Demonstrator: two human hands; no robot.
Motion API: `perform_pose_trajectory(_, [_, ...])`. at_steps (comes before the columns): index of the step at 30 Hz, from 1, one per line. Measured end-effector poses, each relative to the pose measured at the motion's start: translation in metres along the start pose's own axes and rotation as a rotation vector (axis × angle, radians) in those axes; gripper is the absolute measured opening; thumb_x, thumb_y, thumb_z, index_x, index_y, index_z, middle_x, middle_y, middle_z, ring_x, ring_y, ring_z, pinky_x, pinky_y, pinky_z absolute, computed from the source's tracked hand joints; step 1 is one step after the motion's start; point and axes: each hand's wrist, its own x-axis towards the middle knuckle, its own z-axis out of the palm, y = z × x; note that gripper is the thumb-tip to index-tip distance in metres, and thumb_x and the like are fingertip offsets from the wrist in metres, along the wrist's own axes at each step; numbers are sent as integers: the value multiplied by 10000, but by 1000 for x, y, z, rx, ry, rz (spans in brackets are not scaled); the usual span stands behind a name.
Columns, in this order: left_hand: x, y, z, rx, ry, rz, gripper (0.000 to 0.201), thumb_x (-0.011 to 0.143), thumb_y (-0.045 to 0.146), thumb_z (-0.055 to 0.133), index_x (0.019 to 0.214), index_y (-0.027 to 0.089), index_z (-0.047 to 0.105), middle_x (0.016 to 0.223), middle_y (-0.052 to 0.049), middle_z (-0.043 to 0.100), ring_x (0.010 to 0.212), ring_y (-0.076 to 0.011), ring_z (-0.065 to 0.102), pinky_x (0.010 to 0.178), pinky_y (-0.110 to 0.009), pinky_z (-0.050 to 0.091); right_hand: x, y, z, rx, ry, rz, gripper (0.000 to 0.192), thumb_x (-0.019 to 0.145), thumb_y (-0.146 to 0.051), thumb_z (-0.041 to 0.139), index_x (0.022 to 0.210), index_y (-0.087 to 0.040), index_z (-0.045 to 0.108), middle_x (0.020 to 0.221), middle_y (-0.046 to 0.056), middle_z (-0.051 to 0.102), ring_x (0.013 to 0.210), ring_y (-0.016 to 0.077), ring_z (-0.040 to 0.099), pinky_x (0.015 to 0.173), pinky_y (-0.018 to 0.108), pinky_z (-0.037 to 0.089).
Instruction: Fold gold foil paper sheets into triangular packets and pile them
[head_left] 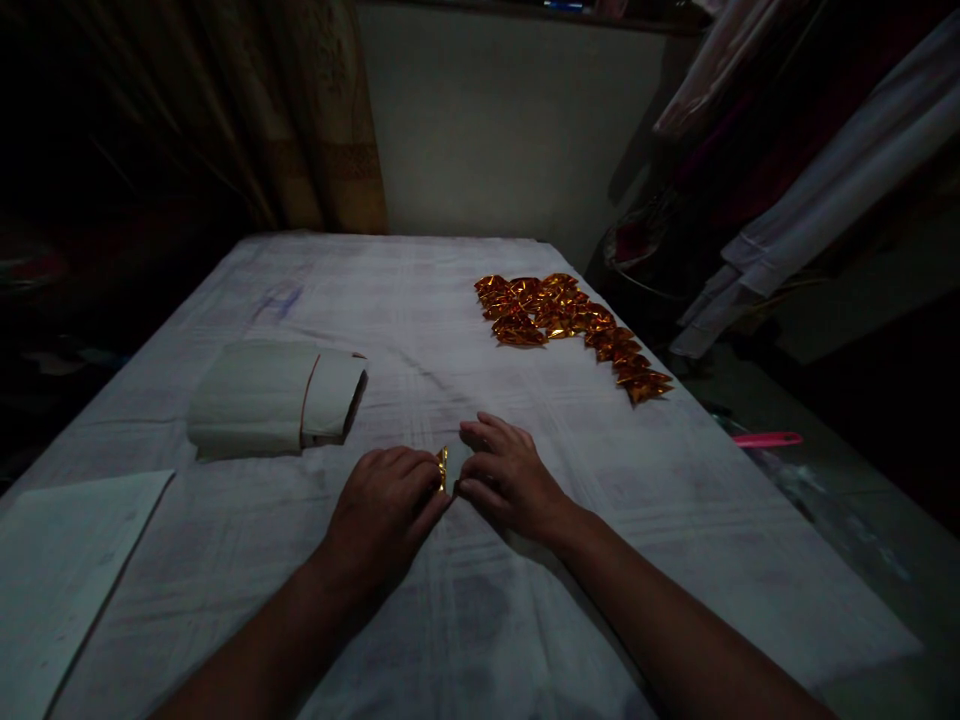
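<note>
My left hand (391, 492) is closed over a small piece of shiny gold foil (442, 468), low over the cloth. Only the foil's right edge shows past the fingers; the rest is hidden under them. Just to its right, my right hand (504, 474) has its fingers curled, the thumb and forefinger pinched near the foil. Something tiny and dark shows at those fingertips, too small to name. Farther back on the right lies a group of crinkled copper-gold foil packets (559, 306), with a row of them trailing toward the table's right edge.
A grey-white folded bundle (247, 400) with a thin band round it lies left of my hands. A white sheet (75, 560) rests at the near left. Beyond the cloth-covered table (420, 270) are a curtain (330, 120), hanging clothes (787, 220) and a pink handle (769, 439).
</note>
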Motion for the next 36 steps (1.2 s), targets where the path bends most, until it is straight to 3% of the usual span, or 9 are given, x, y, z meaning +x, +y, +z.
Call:
perform_pose_trajectory(7, [-1, 3, -1, -3, -21, -23, 125, 976, 298, 565, 936, 213, 648, 974, -46, 715, 927, -237, 651, 828, -404, 458, 6, -10, -1, 5, -52, 124, 50, 870, -254, 723, 867, -212, 696, 1412, 114, 592, 1413, 342, 416, 1106, 569, 335])
perform_pose_trajectory(21, [1, 7, 6, 9, -22, -114, 123, 926, 317, 635, 876, 206, 613, 947, -49, 690, 895, -246, 614, 826, -427, 450, 4, -18, 7, 5, 48, 147, 79, 846, -256, 709, 845, -225, 636, 1374, 117, 614, 1341, 313, 493, 1073, 543, 368])
perform_pose_trajectory(27, [1, 8, 7, -17, -34, -148, 110, 914, 294, 649, 873, 209, 592, 982, -46, 683, 949, -251, 607, 880, -445, 443, 4, -12, 6, 60, 62, 157, 104, 836, -200, 702, 890, -228, 617, 1354, 111, 631, 1338, 303, 498, 1063, 540, 368])
perform_pose_trajectory(36, [-2, 3, 7, -100, -23, -142, 85, 903, 268, 673, 903, 225, 599, 1028, -34, 691, 985, -241, 610, 896, -432, 435, 4, 0, 8, 115, 170, 150, 207, 862, -100, 547, 960, -245, 658, 1237, 93, 689, 1244, 263, 577, 1019, 501, 424])
